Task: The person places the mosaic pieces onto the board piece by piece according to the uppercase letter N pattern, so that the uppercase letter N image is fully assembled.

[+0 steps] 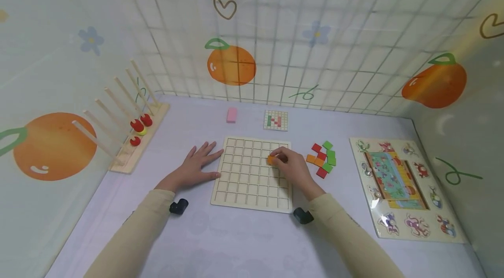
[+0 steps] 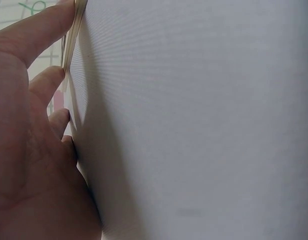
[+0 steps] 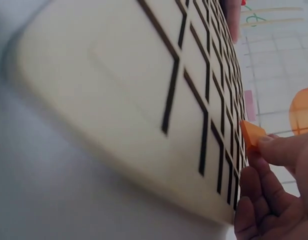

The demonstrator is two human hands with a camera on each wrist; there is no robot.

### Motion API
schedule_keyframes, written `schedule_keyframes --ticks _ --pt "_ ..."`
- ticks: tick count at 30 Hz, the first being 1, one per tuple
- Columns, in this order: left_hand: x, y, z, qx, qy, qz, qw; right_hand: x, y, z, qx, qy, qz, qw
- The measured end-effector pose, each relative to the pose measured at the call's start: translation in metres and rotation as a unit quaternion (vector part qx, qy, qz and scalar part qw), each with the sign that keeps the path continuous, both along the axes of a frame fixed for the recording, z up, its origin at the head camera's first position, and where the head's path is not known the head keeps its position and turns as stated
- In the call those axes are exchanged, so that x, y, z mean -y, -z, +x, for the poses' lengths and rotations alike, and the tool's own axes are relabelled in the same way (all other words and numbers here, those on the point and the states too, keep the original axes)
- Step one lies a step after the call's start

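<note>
A square wooden grid board (image 1: pixel 236 197) lies flat in the middle of the table. My right hand (image 1: pixel 293 168) pinches an orange square tile (image 1: pixel 270 160) over the board's right side; in the right wrist view the orange tile (image 3: pixel 252 135) sits tilted between thumb and fingers, close to the grid. With fingers spread, my left hand (image 1: pixel 197 166) rests on the table and touches the board's left edge. Its fingertips meet the board's edge in the left wrist view too. Right of the board lies a loose group of red, green and orange tiles (image 1: pixel 331 154).
Behind the board are a pink block (image 1: pixel 232 115) and a small pattern card (image 1: pixel 276 126) with coloured squares. A wooden peg rack (image 1: pixel 130 160) with red and yellow pieces stands on the left. An animal picture puzzle board (image 1: pixel 397 221) lies on the right.
</note>
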State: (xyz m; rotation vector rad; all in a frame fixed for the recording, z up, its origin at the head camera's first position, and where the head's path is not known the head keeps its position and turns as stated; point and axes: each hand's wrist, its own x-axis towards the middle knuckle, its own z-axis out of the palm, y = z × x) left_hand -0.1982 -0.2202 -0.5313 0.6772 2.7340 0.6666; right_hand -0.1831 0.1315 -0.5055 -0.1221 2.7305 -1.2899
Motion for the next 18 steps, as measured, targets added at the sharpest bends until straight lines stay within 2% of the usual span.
schedule_keyframes --ticks 18 --pt "-0.002 -0.003 0.003 -0.001 -0.002 0.005 1.0000 0.018 0.001 -0.003 -0.003 -0.023 0.013 0.9996"
